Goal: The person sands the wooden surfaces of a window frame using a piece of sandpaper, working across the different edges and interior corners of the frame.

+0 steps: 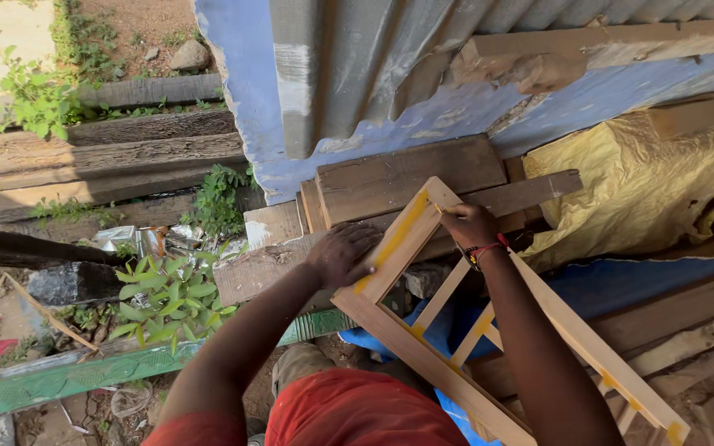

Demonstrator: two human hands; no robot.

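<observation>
A pale wooden frame (423, 347) with yellow paint patches lies tilted across my lap and rests on stacked boards. My left hand (339, 254) presses flat on the frame's left rail, fingers spread over a yellow streak. My right hand (468, 225), with a red thread at the wrist, sits at the frame's top corner, fingers pinched on a small thing that is too hidden to name. Inside the frame run thin cross slats (456, 318).
Rough planks (406, 177) lean against a blue wall (249, 99) under corrugated sheet metal. A yellow tarp bundle (646, 182) sits at the right, blue cloth (621, 285) below it. Old timbers (101, 153), weeds and a green moulded strip (68, 376) lie to the left.
</observation>
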